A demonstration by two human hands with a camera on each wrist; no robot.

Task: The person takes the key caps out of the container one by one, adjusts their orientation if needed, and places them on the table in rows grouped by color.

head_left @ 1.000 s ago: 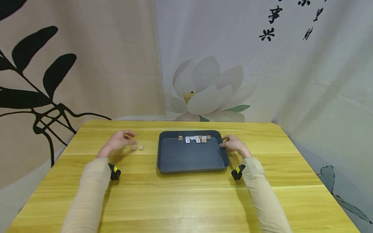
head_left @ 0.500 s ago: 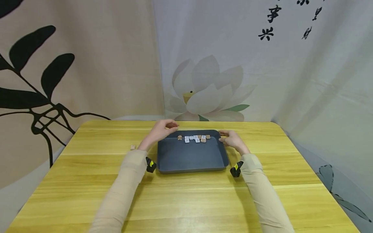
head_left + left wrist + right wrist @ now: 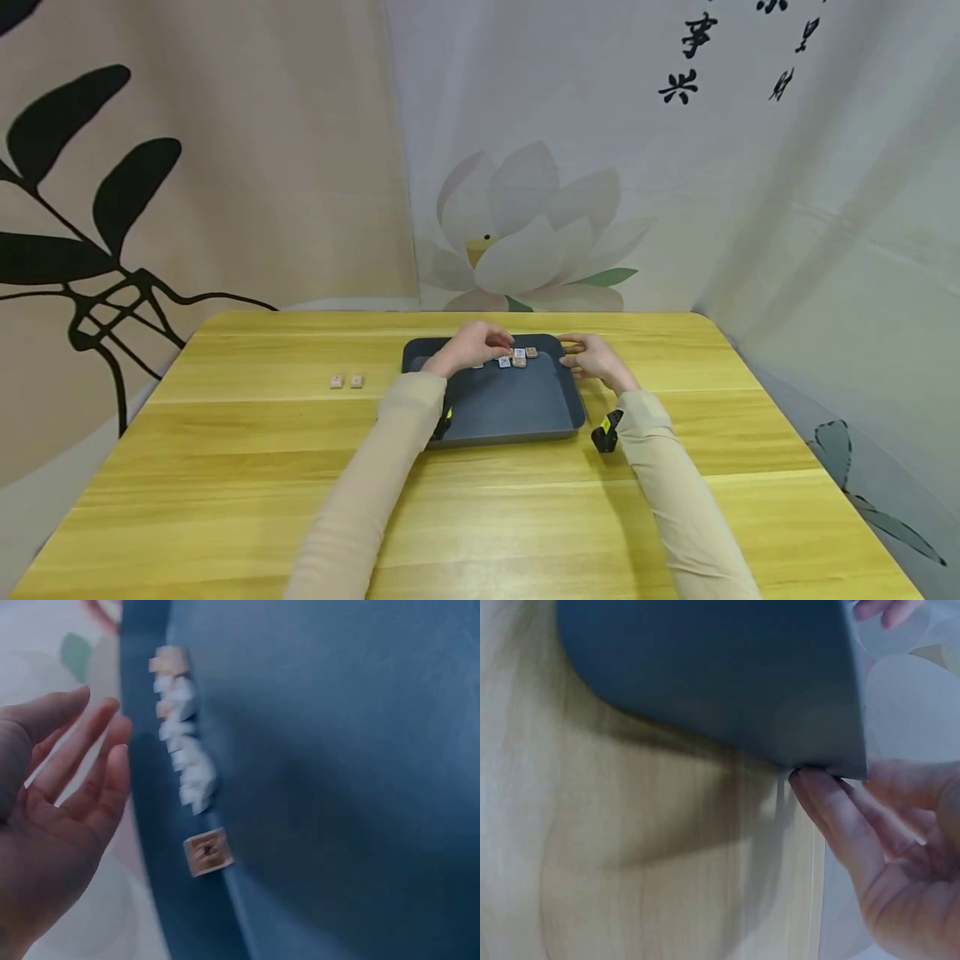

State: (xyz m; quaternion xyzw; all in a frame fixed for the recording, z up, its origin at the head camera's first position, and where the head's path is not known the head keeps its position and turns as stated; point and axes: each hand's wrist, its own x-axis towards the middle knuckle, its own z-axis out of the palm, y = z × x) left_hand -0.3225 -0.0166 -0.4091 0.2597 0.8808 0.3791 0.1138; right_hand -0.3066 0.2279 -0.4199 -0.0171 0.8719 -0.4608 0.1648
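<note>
My left hand [image 3: 474, 343] reaches over the far part of a dark grey tray [image 3: 517, 408]. Its fingers are loosely bent, and nothing shows between them and the thumb in the left wrist view. Beside that hand, a cluster of small white and orange-brown keycaps [image 3: 187, 761] runs along the tray's far side, blurred. One brown keycap [image 3: 210, 852] lies hollow side up, its cross-shaped stem showing. In the head view, the left hand hides some of them. My right hand [image 3: 900, 862] grips the tray at its far right corner, thumb at the rim and fingers underneath.
Two pale pinkish keycaps, a left one [image 3: 337, 382] and a right one [image 3: 357, 382], lie on the wooden table [image 3: 225, 467] left of the tray. A printed curtain [image 3: 300, 167] hangs behind the table's far edge.
My left hand has swung right, from beside the two keycaps on the table to over the tray's far side. The right hand stays at the tray corner.
</note>
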